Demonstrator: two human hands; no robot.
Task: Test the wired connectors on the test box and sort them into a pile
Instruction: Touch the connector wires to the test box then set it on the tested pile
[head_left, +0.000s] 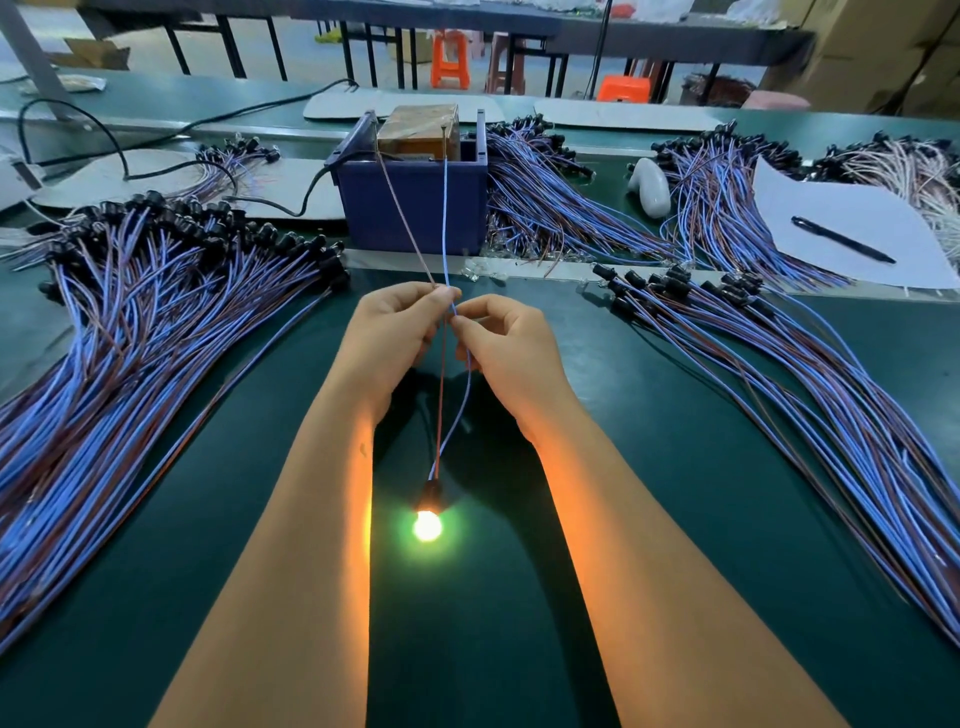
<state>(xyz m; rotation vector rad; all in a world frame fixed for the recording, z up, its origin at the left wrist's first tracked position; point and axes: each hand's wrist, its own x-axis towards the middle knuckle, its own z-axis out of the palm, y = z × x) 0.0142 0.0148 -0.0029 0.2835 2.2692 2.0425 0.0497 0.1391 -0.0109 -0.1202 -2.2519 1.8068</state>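
My left hand (397, 332) pinches the brown wire (442, 395) and my right hand (506, 345) pinches the blue wire (464, 400) of one wired connector. Both wires run up to the brown test box (418, 130) inside a dark blue bin (415, 208). The connector's black socket (430, 493) hangs low between my forearms, and its bulb (427, 526) glows brightly just above the green mat. A large pile of wired connectors (130, 338) lies at the left. Another pile (810, 374) fans out at the right.
More wire bundles (545, 202) lie behind and right of the bin. A white sheet (852, 228) with a black pen (841, 239) sits at the right rear, beside a white object (649, 187). Black cables (171, 156) trail at the left rear.
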